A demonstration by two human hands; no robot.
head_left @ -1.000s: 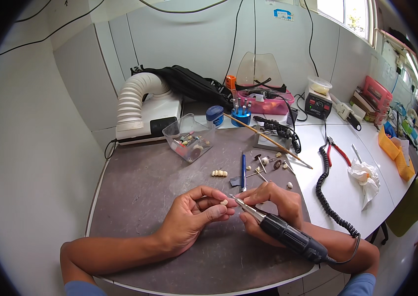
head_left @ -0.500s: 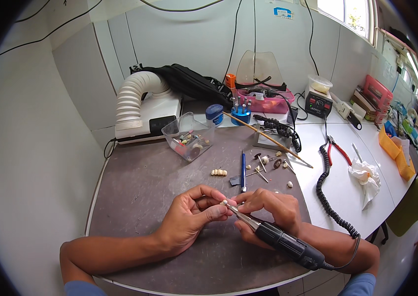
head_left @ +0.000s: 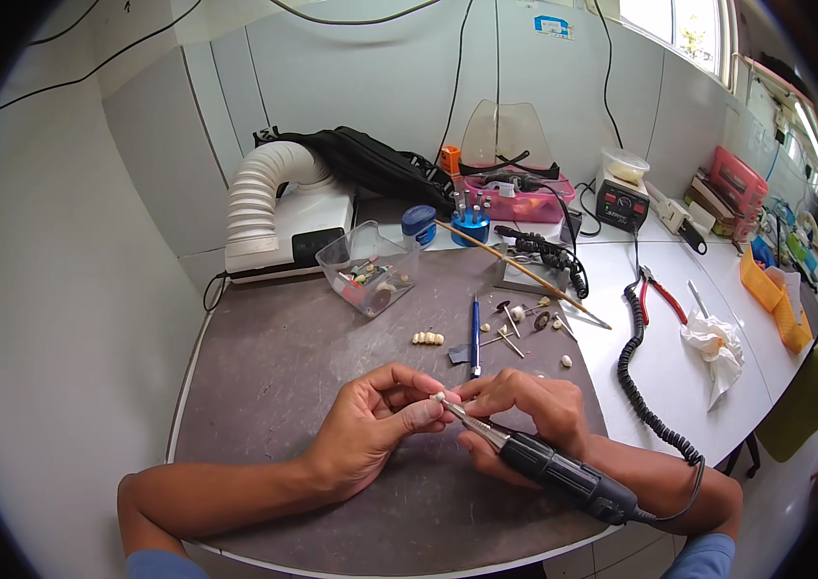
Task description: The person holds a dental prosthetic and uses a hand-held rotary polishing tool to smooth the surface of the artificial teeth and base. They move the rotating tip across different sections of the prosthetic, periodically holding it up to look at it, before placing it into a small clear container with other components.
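Observation:
My left hand [head_left: 380, 425] pinches a small cream tooth-like piece [head_left: 437, 396] between thumb and fingers over a grey-brown work mat [head_left: 255, 386]. My right hand [head_left: 534, 415] grips a black and silver rotary handpiece [head_left: 563, 478], whose tip meets that piece; a coiled cord [head_left: 650, 405] runs beside it. Just beyond my hands lie a cream block of joined teeth [head_left: 428, 338], a blue pencil-like tool [head_left: 476, 333], several mounted polishing bits [head_left: 541, 320] and a loose white piece [head_left: 566, 361].
A clear tub [head_left: 366, 285], white extraction hose unit [head_left: 293, 232], blue bur stand [head_left: 471, 224], pink box [head_left: 525, 203] and control unit [head_left: 621, 203] line the back. A long wooden brush [head_left: 534, 280] lies diagonally. Right side holds red-handled pliers [head_left: 660, 294], crumpled tissue [head_left: 713, 347] and an orange tray [head_left: 776, 309].
Since one second ago my right hand has moved left, bringing the handpiece tip onto the piece in my left hand. Little differs from half a second ago.

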